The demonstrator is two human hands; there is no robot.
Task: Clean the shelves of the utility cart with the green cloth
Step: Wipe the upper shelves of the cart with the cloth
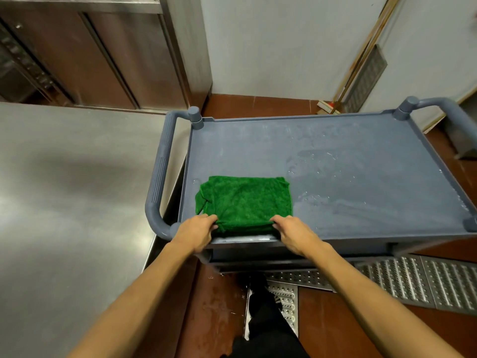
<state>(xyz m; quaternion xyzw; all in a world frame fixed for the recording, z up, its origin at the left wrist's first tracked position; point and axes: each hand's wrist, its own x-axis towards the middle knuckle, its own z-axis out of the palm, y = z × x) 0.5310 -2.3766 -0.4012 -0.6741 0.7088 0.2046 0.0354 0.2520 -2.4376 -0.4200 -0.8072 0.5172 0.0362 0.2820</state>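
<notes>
Your folded, nubby green cloth (245,202) lies flat on the top shelf (335,140) of the grey-blue plastic utility cart, close against the shelf's near edge and toward its near-left corner. Your left hand (196,232) pinches the cloth's near-left corner with curled fingers. Your right hand (294,233) grips the near-right corner the same way, and both wrists hang over the shelf's raised near lip. To the right of the cloth, across the middle and toward the right edge, puddles and beads of water (315,161) sit on the shelf, so I judge most of this surface unwiped. The lower shelves are barely visible under the near edge, and I cannot tell their condition. The ribbed grey push handle (160,177) curves off the left end, just beside the brushed stainless-steel counter (64,189). Perforated metal drain grates (413,280) run across the red-brown floor beneath the cart and by your feet. Watch three things. Held only by its corners, the cloth may bunch or unfold and skim over the water rather than lift it. A hard push may roll the cart away from you if nothing brakes it. Water swept over the lip would drip onto the floor where you stand and make it slick.
</notes>
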